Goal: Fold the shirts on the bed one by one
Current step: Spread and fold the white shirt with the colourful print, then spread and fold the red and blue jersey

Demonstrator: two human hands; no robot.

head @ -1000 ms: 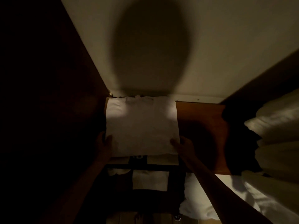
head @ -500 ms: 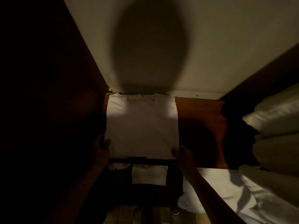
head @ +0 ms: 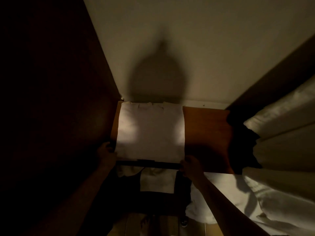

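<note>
**Dim bedside corner: a folded shirt being set on a wooden tabletop**

Dim yellowish light is falling across a narrow corner where a pale wall (head: 196, 48) is meeting a dark panel on the left. A head-shaped shadow is lying on the wall. Below it, a brown wooden tabletop (head: 206, 133) is carrying a pale folded shirt (head: 150, 132), lying flat as a neat rectangle with its far edge touching the wall and its near edge at the front of the tabletop. More pale fabric seems to be lying beneath it, though the gloom makes that hard to confirm.

The left hand (head: 106, 153) is curling round the near left corner of the shirt, gripping its edge. The right hand (head: 190, 165) is holding the near right corner, fingers bent under the edge. White bedding (head: 281, 193) is bunching on the bed to the right, near the tabletop.

Judging by the shape, this shirt is already folded and is being placed or squared up. To do this well, both hands should be keeping the near edge taut and level, sliding the stack so its sides line up, and letting go together so no layer slips or creases.
</note>
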